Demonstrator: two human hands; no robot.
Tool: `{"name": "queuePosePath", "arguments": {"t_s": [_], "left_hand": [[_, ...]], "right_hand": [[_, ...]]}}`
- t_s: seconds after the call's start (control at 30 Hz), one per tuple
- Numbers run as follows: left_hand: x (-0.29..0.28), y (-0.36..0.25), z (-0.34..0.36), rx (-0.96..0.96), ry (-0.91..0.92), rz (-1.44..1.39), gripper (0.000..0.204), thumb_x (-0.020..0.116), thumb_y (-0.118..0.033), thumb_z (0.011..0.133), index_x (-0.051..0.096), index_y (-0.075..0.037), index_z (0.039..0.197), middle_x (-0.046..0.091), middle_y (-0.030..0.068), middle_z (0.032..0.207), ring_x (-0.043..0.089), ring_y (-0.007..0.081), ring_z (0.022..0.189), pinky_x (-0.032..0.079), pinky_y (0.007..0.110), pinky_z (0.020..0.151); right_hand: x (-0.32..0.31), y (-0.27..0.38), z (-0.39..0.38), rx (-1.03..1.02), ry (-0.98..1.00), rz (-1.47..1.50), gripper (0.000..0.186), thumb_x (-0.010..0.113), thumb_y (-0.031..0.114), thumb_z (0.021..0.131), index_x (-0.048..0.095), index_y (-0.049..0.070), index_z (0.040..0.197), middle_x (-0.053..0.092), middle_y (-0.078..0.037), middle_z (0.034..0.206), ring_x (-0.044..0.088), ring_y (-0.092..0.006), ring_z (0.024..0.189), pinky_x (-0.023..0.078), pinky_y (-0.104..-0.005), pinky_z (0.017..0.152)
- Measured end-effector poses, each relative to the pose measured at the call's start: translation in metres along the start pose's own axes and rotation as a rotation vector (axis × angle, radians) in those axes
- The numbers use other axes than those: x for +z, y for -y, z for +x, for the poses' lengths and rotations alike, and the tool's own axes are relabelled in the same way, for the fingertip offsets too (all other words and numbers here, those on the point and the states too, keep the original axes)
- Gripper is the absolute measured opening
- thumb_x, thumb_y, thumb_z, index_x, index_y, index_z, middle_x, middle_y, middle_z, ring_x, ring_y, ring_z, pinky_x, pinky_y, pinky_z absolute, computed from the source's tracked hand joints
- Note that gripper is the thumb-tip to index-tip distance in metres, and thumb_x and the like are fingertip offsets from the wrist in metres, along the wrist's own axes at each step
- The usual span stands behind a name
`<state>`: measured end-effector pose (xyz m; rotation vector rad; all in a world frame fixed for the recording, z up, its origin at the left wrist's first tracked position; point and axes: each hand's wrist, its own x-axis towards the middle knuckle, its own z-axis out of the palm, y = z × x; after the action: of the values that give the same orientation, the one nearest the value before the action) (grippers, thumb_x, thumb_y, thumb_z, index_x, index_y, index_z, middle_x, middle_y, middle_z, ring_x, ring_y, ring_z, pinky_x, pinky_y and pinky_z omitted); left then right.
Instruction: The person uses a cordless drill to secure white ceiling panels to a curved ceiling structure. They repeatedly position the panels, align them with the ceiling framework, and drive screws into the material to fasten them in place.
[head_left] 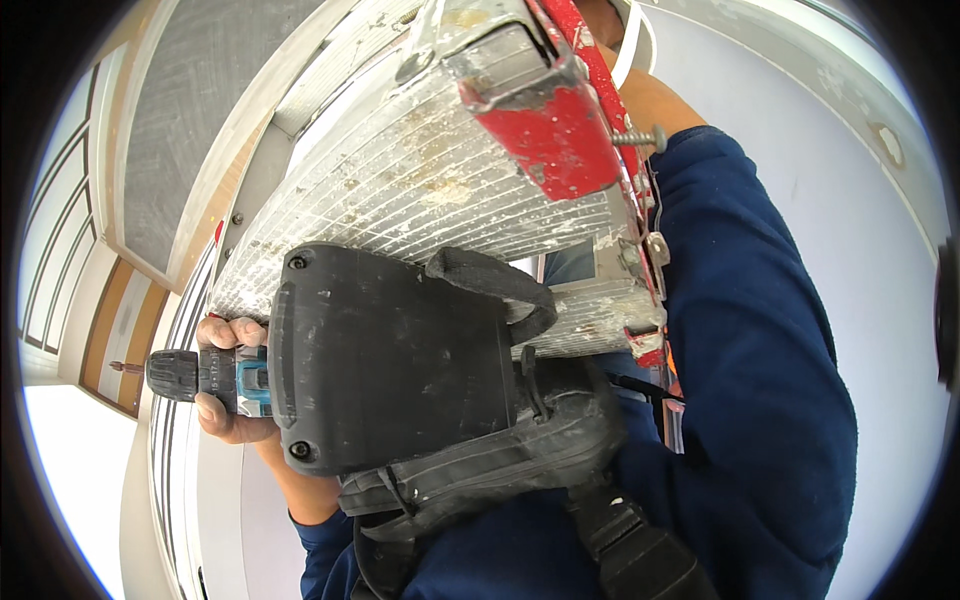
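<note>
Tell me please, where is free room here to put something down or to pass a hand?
The ladder top has a bare ribbed patch between the red bracket and the black tool pouch. It is crowded lower down: the left hand grips a drill against the pouch.

One hand (pixel 228 375) is in view, the left, closed round one cordless drill (pixel 205 377) with one bit at its tip, pointing away from the hand to the left. Just right of the hand sits one black hard case (pixel 390 360), with one black strap loop (pixel 495 285) at its upper right corner. Under the case lies one black tool pouch (pixel 520 455). Above the hand stands one ribbed metal ladder step (pixel 400 190), and further up and to the right one red bracket (pixel 550 135) with one screw (pixel 640 135) sticking out. Two dark blue sleeves (pixel 760 350) show.
</note>
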<state>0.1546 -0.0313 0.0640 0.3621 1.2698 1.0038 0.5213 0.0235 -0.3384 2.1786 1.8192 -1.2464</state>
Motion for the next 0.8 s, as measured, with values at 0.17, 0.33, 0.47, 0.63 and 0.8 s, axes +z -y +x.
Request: {"name": "queuePosePath", "arguments": {"t_s": [0.17, 0.33, 0.47, 0.63, 0.8], "left_hand": [[0.002, -0.001, -0.002, -0.009, -0.024, 0.013, 0.052, 0.066, -0.04, 0.085, 0.045, -0.001, 0.112, 0.06, 0.0215, 0.106, 0.065, 0.031, 0.093, 0.057, 0.045, 0.086], [-0.002, 0.001, 0.002, -0.009, 0.066, -0.124, 0.051, 0.069, -0.037, 0.083, 0.047, -0.001, 0.111, 0.06, 0.0216, 0.104, 0.063, 0.0307, 0.098, 0.054, 0.045, 0.088], [-0.016, -0.007, -0.002, 0.007, 0.038, -0.012, 0.051, 0.069, -0.038, 0.083, 0.047, -0.001, 0.111, 0.061, 0.0205, 0.102, 0.063, 0.0293, 0.095, 0.054, 0.044, 0.087], [-0.005, -0.005, -0.001, 0.004, 0.026, -0.032, 0.054, 0.068, -0.042, 0.083, 0.049, -0.001, 0.112, 0.061, 0.0198, 0.103, 0.063, 0.0282, 0.093, 0.052, 0.043, 0.085], [-0.013, -0.011, 0.001, -0.03, 0.069, 0.13, 0.058, 0.062, -0.052, 0.082, 0.052, -0.003, 0.11, 0.059, 0.0204, 0.112, 0.06, 0.0335, 0.105, 0.053, 0.044, 0.09]], "right_hand": [[0.002, 0.004, 0.0, 0.01, 0.021, 0.012, 0.017, 0.059, 0.025, 0.087, 0.06, 0.009, 0.082, 0.057, -0.006, 0.07, 0.055, -0.0229, 0.064, 0.045, -0.039, 0.059], [0.004, 0.004, 0.005, 0.026, 0.037, 0.072, 0.016, 0.058, 0.025, 0.087, 0.059, 0.01, 0.081, 0.056, -0.005, 0.07, 0.054, -0.0214, 0.063, 0.045, -0.0381, 0.058], [0.003, 0.003, 0.01, 0.063, 0.033, 0.228, 0.016, 0.058, 0.025, 0.087, 0.058, 0.011, 0.081, 0.055, -0.004, 0.069, 0.053, -0.0202, 0.062, 0.044, -0.0373, 0.058], [-0.014, 0.003, 0.009, 0.212, 0.051, 0.964, 0.015, 0.058, 0.025, 0.087, 0.058, 0.011, 0.08, 0.054, -0.003, 0.068, 0.052, -0.0188, 0.061, 0.043, -0.0364, 0.057], [-0.047, 0.008, -0.047, 0.377, 0.084, 1.8, 0.015, 0.058, 0.025, 0.087, 0.057, 0.012, 0.08, 0.052, -0.001, 0.067, 0.051, -0.0173, 0.061, 0.043, -0.0355, 0.056]]}}
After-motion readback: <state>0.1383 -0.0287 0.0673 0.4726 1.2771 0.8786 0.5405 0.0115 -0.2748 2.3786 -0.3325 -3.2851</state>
